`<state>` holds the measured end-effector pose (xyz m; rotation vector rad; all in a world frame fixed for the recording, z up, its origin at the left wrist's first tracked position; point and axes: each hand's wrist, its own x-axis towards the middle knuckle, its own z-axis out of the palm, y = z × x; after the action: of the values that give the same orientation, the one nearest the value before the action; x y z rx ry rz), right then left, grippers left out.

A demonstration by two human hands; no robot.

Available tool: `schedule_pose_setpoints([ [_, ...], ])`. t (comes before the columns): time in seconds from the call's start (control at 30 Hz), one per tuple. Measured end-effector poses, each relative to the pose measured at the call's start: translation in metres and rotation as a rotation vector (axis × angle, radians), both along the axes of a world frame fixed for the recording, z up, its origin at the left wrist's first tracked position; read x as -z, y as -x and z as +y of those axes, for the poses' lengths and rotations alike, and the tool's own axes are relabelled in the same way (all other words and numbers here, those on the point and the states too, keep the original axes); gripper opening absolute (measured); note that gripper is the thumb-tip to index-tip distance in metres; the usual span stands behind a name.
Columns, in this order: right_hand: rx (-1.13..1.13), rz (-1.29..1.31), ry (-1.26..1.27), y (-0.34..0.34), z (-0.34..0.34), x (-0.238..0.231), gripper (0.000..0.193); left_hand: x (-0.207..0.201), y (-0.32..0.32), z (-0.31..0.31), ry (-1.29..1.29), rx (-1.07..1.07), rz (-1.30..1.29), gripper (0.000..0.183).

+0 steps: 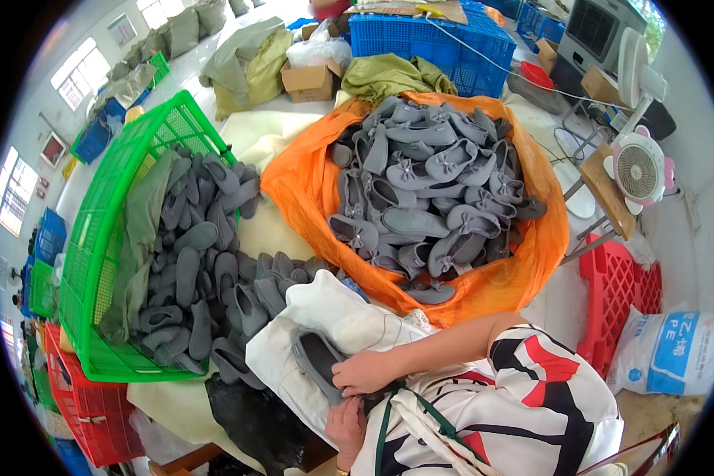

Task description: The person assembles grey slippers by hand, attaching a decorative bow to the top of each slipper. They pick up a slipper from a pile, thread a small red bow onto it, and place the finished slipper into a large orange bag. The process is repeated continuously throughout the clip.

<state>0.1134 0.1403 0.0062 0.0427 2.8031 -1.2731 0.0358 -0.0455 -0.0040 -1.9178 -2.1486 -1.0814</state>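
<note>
A grey slip-on shoe point(319, 361) rests on the white cloth point(282, 341) over my lap, its opening facing up. My right hand point(362, 371) reaches in from the right, fingers closed in a pinch at the shoe's edge. Just below it, my left hand point(347, 424) is closed at the near end of the same shoe. Anything small between the fingertips is hidden. A thin dark thread-like line crosses the cloth above my right hand. To the left, many similar shoes point(190, 274) spill from a green plastic crate point(95, 262) lying on its side.
Beyond my lap, an open orange sack point(523, 270) is heaped with grey shoes bearing small bows. Blue crates point(432, 47), a cardboard box point(309, 82) and green sacks stand behind. At right are a small fan point(636, 170), a red plastic crate point(623, 285) and a white-blue bag point(666, 349).
</note>
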Motion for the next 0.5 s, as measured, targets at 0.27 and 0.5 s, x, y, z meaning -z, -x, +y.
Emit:
schedule_pose_setpoints([
  [0.27, 0.148, 0.093, 0.434, -0.002, -0.021, 0.035, 0.026, -0.017, 0.01, -0.01, 0.036, -0.035, 0.072, 0.022],
  [0.5, 0.074, 0.123, 0.048, 0.007, -0.021, -0.032, 0.016, 0.0, 0.006, -0.022, -0.029, -0.114, 0.103, 0.023],
])
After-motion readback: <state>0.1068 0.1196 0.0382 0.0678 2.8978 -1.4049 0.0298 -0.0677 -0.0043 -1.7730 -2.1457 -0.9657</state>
